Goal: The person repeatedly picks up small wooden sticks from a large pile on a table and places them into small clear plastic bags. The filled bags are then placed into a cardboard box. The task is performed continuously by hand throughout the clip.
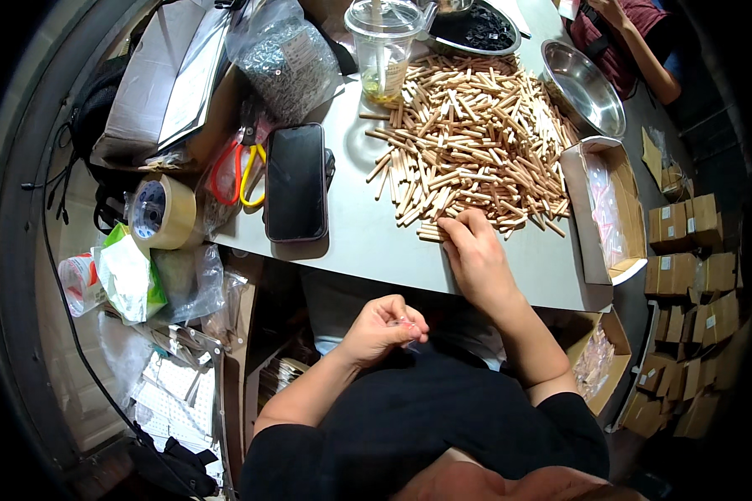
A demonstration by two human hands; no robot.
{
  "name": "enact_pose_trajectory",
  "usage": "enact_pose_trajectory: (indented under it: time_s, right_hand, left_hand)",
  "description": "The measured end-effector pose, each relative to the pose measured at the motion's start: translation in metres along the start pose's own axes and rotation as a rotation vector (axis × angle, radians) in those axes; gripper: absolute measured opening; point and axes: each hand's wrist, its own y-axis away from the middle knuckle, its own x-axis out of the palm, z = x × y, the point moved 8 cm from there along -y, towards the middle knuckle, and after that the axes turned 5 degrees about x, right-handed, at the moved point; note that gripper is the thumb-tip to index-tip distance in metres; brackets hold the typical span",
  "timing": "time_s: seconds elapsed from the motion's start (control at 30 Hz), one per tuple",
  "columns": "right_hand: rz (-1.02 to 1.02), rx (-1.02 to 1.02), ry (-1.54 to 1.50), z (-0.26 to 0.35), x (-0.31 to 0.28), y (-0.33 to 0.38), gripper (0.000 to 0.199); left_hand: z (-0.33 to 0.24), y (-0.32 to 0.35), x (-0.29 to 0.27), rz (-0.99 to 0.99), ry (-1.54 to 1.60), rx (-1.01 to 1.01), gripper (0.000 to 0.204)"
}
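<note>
Hundreds of wooden sticks lie heaped at the middle of the table, seemingly so that we can reach them easily. Our right hand bends its thumb and fingers over stick ends at the heap's near edge; we cannot tell whether it pinches any. Our left hand, nearer our body, curls closed on some clear plastic, perhaps so it does not slip. On the right, an open box of clear bags stands close by, probably for handy reach.
</note>
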Motion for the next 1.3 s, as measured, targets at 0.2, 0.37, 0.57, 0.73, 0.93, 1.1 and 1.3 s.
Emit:
enact_pose_trajectory:
  time_s: [0.2, 0.37, 0.57, 0.73, 0.93, 1.1, 1.3]
  right_hand:
    - [0.069, 0.044, -0.068, -0.003, -0.006, 0.016, 0.027]
    - [0.201, 0.026, -0.183, -0.007, -0.006, 0.03, 0.03]
    - [0.287, -0.035, -0.255, -0.003, -0.006, 0.036, 0.028]
    - [0.365, -0.15, -0.256, 0.007, -0.011, 0.042, 0.026]
    - [0.478, -0.091, -0.451, 0.003, -0.009, 0.052, 0.028]
    - [0.395, -0.033, -0.536, 0.001, -0.015, 0.051, 0.027]
    - [0.309, -0.129, -0.471, 0.008, -0.032, 0.054, 0.034]
  left_hand:
    - [0.026, -0.011, -0.004, -0.063, -0.178, -0.261, 0.017]
    - [0.036, -0.025, 0.012, 0.019, -0.27, -0.324, 0.019]
    - [0.049, -0.033, 0.021, 0.009, -0.007, -0.461, 0.024]
    - [0.049, -0.034, 0.028, 0.006, 0.236, -0.485, 0.012]
    - [0.049, -0.033, 0.034, 0.113, 0.244, -0.468, 0.013]
    - [0.051, -0.028, 0.037, 0.015, 0.356, -0.505, 0.019]
    - [0.034, -0.03, 0.05, 0.048, 0.402, -0.42, 0.036]
